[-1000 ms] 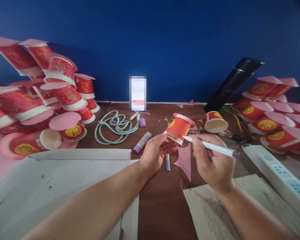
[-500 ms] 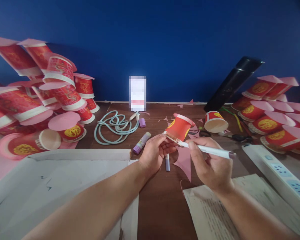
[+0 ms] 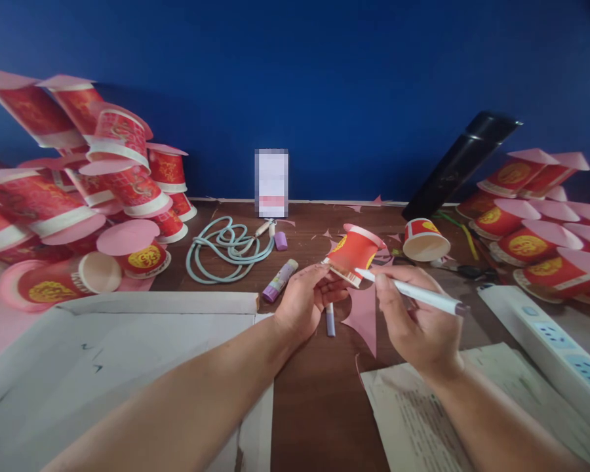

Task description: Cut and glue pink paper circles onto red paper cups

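Note:
My left hand (image 3: 305,298) grips a red paper cup (image 3: 354,252) by its rim, tilted on its side above the brown table. My right hand (image 3: 415,321) pinches a white pen (image 3: 413,294), its tip touching the cup's rim edge. Under both hands lie a pink paper scrap (image 3: 364,314) and a small purple pen cap (image 3: 330,320).
Piles of red cups with pink paper lids stand at the left (image 3: 78,190) and right (image 3: 531,216). A purple glue stick (image 3: 279,280), a light blue cord (image 3: 226,249), another open cup (image 3: 424,240), a black flask (image 3: 462,164), a white power strip (image 3: 545,334), a cardboard sheet (image 3: 128,367) and printed papers (image 3: 423,413) surround me.
The pen tip moved along the cup's rim, first inward, then slightly back. The cup stayed almost still in my left hand.

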Tool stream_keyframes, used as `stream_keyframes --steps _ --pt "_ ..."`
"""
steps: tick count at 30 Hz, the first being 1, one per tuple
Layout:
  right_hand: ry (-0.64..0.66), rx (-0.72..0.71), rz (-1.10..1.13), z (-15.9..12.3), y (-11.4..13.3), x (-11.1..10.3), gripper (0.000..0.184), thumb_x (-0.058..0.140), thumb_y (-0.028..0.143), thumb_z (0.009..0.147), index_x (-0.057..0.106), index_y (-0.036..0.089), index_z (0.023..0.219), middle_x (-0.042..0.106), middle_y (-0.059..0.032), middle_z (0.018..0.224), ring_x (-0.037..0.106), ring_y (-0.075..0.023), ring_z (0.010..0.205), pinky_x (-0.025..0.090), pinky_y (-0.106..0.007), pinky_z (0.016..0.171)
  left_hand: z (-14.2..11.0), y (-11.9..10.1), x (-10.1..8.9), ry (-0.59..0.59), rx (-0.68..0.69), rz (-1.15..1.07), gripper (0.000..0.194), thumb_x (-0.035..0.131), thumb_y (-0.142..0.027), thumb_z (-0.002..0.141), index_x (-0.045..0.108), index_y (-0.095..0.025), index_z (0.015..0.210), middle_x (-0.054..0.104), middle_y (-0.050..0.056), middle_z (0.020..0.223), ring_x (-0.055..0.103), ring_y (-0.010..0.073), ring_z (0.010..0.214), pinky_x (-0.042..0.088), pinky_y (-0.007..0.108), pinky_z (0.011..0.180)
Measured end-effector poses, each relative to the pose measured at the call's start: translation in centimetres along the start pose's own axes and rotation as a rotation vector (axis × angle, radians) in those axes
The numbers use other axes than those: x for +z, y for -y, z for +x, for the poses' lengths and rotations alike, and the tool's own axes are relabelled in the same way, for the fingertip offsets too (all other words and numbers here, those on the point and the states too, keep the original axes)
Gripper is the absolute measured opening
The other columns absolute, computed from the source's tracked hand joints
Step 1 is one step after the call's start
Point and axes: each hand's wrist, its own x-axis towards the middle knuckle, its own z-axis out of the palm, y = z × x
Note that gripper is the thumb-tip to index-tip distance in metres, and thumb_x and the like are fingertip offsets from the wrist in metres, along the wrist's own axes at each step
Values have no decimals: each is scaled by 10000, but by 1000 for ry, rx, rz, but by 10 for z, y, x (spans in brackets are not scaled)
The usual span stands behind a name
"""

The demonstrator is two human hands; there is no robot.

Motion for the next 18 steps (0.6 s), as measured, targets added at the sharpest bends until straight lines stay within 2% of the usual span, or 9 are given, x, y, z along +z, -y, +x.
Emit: stream_keyframes --steps 3,5,11,15,18 --pt "36 -47 21 -1 2 0 90 600 204 850 657 182 917 689 -38 828 640 -160 729 500 -294 675 -1 -1 0 13 1 7 131 622 -241 782 663 -117 762 668 43 717 663 148 693 508 245 640" --pt "15 -49 12 0 3 -1 86 605 199 846 657 178 910 686 -38 824 637 -158 732 498 -294 683 -1 -1 0 7 -3 9 130 621 -238 784 662 -116 766 668 46 718 663 149 696 510 244 637" --pt "-26 12 0 1 1 -2 118 599 200 853 660 167 948 679 -48 823 647 -176 757 505 -320 721 -1 -1 0 5 3 11 140 590 -230 808 664 -114 784 672 57 721 657 146 689 510 241 629" --pt "35 -62 22 0 2 -1 83 604 191 848 658 165 905 688 -43 827 641 -161 750 496 -291 692 -1 -1 1 4 4 23 144 596 -232 802 658 -113 751 663 52 715 653 145 687 512 243 643" --pt "0 -48 8 0 1 0 97 608 193 846 660 163 922 687 -46 835 643 -163 755 496 -293 700 0 0 0 9 8 14 138 603 -235 797 656 -115 755 665 53 714 657 150 688 513 245 640"
